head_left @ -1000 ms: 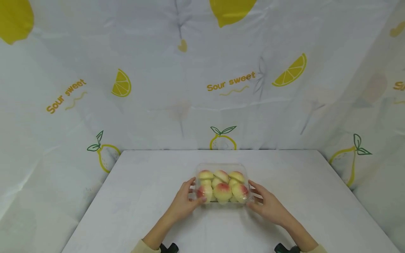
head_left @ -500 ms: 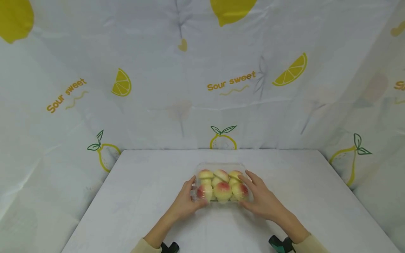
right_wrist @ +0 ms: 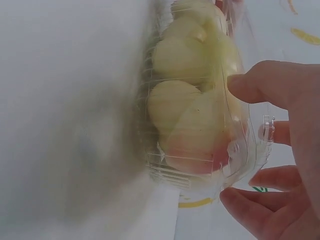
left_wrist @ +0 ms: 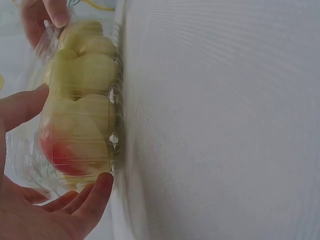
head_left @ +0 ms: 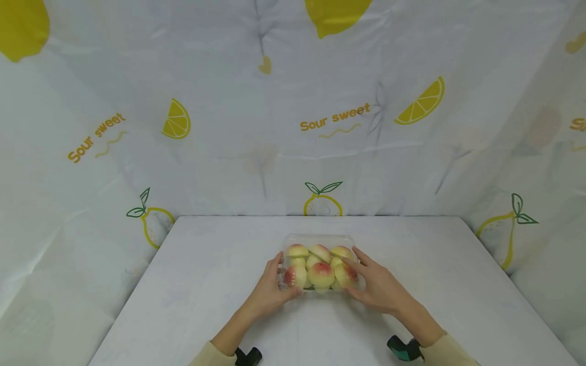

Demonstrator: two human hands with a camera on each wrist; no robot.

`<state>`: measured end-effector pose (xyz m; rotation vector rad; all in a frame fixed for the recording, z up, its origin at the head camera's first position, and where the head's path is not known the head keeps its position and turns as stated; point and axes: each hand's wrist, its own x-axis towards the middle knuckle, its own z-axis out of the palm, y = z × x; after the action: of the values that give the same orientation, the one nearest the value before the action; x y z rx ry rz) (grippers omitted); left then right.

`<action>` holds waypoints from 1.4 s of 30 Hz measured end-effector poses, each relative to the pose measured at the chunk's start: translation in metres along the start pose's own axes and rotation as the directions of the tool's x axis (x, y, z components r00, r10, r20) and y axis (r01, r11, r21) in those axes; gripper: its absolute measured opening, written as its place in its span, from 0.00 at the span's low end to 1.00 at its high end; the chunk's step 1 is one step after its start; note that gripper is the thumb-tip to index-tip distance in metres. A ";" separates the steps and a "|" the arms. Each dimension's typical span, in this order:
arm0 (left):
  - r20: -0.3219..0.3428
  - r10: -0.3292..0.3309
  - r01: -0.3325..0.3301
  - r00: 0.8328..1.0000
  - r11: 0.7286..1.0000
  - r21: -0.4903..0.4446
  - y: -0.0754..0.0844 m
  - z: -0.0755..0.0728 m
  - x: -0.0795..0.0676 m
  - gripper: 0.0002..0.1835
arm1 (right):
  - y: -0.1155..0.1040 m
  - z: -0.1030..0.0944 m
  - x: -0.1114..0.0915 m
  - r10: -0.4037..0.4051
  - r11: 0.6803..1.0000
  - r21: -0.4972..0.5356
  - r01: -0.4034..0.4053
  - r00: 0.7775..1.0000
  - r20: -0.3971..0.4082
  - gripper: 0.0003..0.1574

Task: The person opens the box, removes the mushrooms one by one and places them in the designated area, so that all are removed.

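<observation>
A clear plastic clamshell box packed with several peaches, pale yellow with red blushes, is close over the middle of the table. My left hand grips its left end, thumb along the near side and fingers round the end. In the left wrist view, the thumb lies over the lid while the fingertips reach the lower edge. At the right end my right hand holds the box, thumb at the front and fingers over the top corner. The right wrist view has its fingers around the clear rim and closure tab.
A white table runs back to a hanging cloth printed with lemons and words. Dark wrist-worn devices show near the front edge, beside the beige sleeves.
My right hand has moved left and inward, its fingers going from beside the box's right end to over its corner. The left hand keeps its hold. The box has shifted very slightly.
</observation>
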<state>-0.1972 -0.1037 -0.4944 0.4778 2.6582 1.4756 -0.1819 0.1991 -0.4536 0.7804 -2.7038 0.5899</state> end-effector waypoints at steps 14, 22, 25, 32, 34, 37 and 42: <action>0.007 0.001 -0.001 1.000 1.000 0.005 0.002 0.003 0.000 0.56 | -0.008 0.006 0.005 0.021 0.998 -0.059 -0.020 1.000 0.019 0.39; -0.016 -0.001 0.001 1.000 1.000 0.001 0.002 0.006 0.002 0.57 | -0.006 0.011 0.006 -0.026 0.995 -0.093 0.023 0.999 -0.035 0.38; -0.034 -0.007 0.007 0.999 1.000 -0.002 0.002 0.008 0.002 0.58 | -0.003 0.013 0.005 -0.045 0.992 -0.117 0.037 0.997 -0.065 0.38; -0.043 -0.017 0.016 0.999 1.000 -0.017 0.002 0.010 0.003 0.58 | 0.001 0.012 0.007 -0.108 0.986 -0.136 0.094 0.989 -0.100 0.38; -0.039 -0.014 0.013 0.999 1.000 -0.015 0.002 0.010 0.004 0.58 | 0.001 0.011 0.008 -0.119 0.985 -0.135 0.105 0.987 -0.105 0.37; -0.035 -0.010 0.009 0.999 1.000 -0.009 0.003 0.009 0.005 0.58 | 0.001 0.010 0.009 -0.128 0.985 -0.126 0.114 0.986 -0.106 0.36; -0.027 -0.011 0.011 1.000 1.000 -0.001 0.003 0.008 0.005 0.58 | 0.001 0.006 0.010 -0.109 0.992 -0.071 0.104 0.991 -0.076 0.35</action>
<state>-0.1997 -0.0939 -0.4956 0.4450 2.6762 1.4912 -0.1917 0.1922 -0.4555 0.8590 -2.5764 0.4923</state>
